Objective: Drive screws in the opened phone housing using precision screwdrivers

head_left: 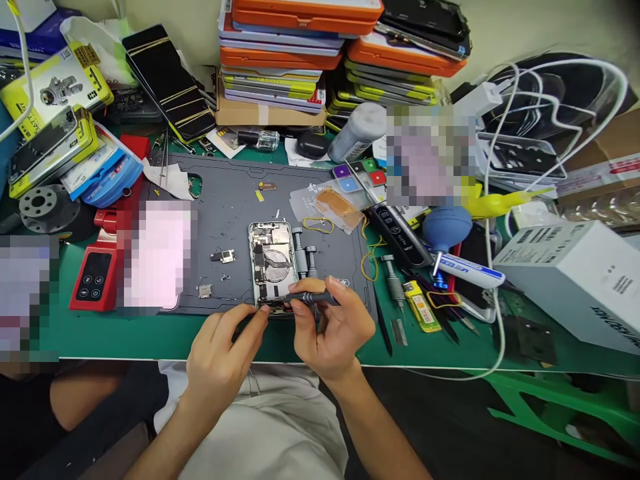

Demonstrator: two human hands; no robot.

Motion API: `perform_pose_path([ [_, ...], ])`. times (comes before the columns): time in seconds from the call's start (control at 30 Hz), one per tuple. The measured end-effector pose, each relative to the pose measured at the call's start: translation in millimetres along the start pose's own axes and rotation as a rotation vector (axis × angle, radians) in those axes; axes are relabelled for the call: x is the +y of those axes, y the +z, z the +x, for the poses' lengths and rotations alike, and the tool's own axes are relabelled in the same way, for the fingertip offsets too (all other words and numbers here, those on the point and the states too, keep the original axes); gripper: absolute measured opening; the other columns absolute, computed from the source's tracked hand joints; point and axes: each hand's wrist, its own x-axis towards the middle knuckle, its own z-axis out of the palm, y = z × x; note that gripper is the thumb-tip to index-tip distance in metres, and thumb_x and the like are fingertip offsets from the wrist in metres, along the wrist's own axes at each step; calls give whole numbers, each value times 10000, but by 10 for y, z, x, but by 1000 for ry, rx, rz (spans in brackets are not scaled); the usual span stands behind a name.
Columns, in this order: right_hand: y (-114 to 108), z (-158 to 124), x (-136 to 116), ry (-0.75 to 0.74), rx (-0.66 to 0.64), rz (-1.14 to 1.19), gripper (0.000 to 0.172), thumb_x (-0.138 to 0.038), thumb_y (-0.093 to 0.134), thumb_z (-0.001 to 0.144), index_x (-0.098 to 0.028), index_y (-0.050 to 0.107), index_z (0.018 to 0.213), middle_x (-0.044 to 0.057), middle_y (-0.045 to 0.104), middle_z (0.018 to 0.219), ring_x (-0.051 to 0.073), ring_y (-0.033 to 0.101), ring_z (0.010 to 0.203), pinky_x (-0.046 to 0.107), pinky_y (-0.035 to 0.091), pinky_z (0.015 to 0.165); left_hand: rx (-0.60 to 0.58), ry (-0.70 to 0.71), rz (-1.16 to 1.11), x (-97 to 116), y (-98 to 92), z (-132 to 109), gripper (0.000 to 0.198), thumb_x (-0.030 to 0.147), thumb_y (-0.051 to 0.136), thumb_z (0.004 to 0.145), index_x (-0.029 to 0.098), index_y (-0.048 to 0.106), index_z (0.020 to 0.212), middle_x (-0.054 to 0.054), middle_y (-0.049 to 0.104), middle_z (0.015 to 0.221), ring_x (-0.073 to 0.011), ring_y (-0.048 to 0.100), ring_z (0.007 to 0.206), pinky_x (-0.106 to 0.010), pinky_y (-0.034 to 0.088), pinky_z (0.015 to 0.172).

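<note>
An opened phone housing [274, 260] with its inner parts exposed lies on the dark grey work mat [220, 200]. My right hand [333, 327] is closed round a dark screwdriver [315, 298], held nearly level with its thin tip pointing left over the phone's lower end. At the phone's lower left corner, my left hand [225, 347] has thumb and index finger pinched together near that tip. Whatever sits between those fingertips is hidden. More screwdrivers [306, 257] lie along the phone's right side. Small metal parts [223, 256] and a small tray-like piece [205, 291] rest to its left.
A blurred-out pink screen [157, 253] and a red device [93, 277] stand left. Stacked boxes [280, 60] line the back. To the right are a black pen-shaped tool [400, 230], a blue air blower [447, 227], a white cable [495, 280] and a white box [575, 280].
</note>
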Motion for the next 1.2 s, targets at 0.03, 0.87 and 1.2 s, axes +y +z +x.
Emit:
perform_pose_path([
  [0.03,3,1,0,0,0,5,614,-129,651,1057,-310,468,1614,68,785,1052,219,816,883,327,700,657,1,2,1,1,1,1,241,92,719,1054,174,786,1270,-73,815,1043,-165,684,767,-299,561,777],
  [0.87,-102,105,-94,-180,74,-207,643,-76,683,1027,-304,610,1623,75,786,1059,236,780,919,386,691,748,51,-54,-26,58,16,-14,166,146,721,1071,186,771,1225,-63,795,989,-165,698,779,-294,585,755],
  [1.2,-113,157,-123,-204,68,-199,549,-109,661,1054,-275,662,1577,63,776,978,227,761,881,386,650,758,42,-46,-36,66,9,3,156,118,721,1061,153,769,1205,-77,790,990,-182,711,825,-305,596,780],
])
